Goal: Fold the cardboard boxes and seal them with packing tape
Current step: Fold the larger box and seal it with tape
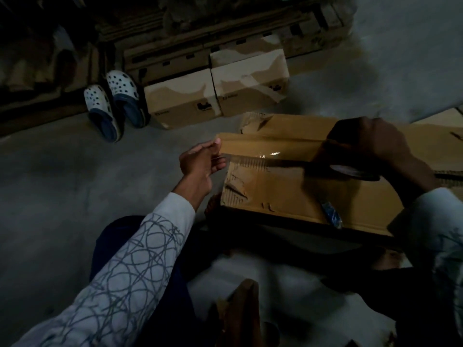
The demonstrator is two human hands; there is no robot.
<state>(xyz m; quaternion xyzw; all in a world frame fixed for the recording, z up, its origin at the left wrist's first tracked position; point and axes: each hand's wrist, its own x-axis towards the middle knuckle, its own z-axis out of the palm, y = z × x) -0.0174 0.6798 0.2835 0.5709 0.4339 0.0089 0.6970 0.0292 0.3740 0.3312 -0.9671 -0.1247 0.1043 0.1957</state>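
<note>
At the bottom of the frame a left sleeve (140, 259) of white cloth, printed with looping grey scribbles, reaches up from the lower left over dark trousers (175, 284).

At mid-frame the left hand (200, 164) pinches the free end of the tape (263, 150) between thumb and fingertips, just off the left end of the box (275, 191). The box is a long brown corrugated carton that fills the centre right. Its long axis runs left to right across the frame, dipping slightly toward the right. Its near top flap is scuffed, with the outer paper torn away in patches so the ribbing shows, and a small blue label (332, 214) sits near its front edge. The tape is a clear, glossy strip that catches a glint of light and lies along the seam between the two top flaps, parallel to the box's length.

At the right end of the strip the right hand (370, 144), dark and blurred, curls over the roll (350, 169) and holds it on the box top.

The floor (62, 184) is dull grey concrete. Beyond the box, two sealed boxes (180, 101), small and blocky, sit side by side, touching. Left of them is a pair of white perforated clogs (110, 103) with blue heels. Along the top of the frame flat cardboard (175, 33) is stacked in shadow.
</note>
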